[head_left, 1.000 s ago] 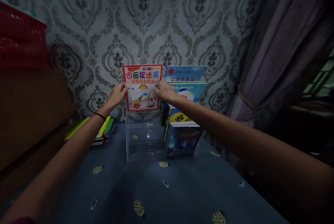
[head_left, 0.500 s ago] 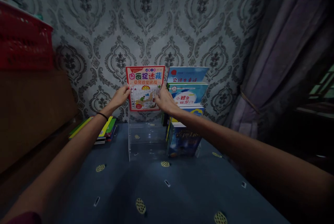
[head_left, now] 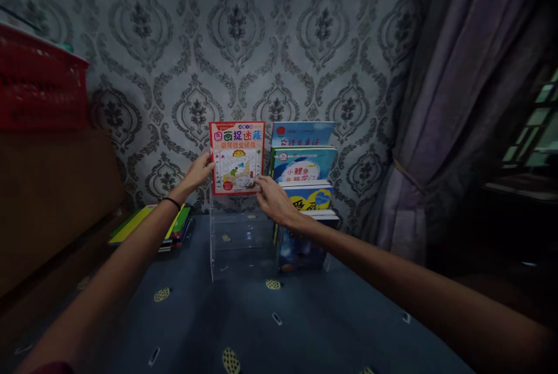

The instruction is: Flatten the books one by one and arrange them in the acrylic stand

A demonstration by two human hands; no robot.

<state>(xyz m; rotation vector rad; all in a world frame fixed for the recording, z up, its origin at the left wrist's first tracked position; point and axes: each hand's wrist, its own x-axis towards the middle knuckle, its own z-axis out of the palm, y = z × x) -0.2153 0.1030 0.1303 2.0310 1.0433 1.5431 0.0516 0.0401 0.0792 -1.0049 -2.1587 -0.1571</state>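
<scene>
A red-bordered picture book (head_left: 236, 156) stands upright at the top left of a clear tiered book stand (head_left: 212, 246). My left hand (head_left: 199, 171) grips its left edge, some of the fingers hidden behind it. At the lower right corner, my right hand (head_left: 274, 199) pinches the book between thumb and fingers. The stand's lower left tiers hold nothing. On its right side, several books stand in tiers: a blue one (head_left: 304, 131) at the back, a teal one (head_left: 320, 159), a blue-and-yellow one (head_left: 325, 195), and a dark blue one (head_left: 300, 252) in front, partly behind my right forearm.
A small pile of books (head_left: 135, 224) lies on the blue patterned tablecloth (head_left: 200, 316) at left. Beyond it are a cardboard box (head_left: 56, 193) and a red basket (head_left: 43, 80) on top. Patterned wallpaper (head_left: 235, 71) is behind, and a purple curtain (head_left: 418, 164) hangs at right.
My right hand has slid down from the book's right edge to its lower right corner. The blue-and-yellow book shows more now. The view has tilted slightly.
</scene>
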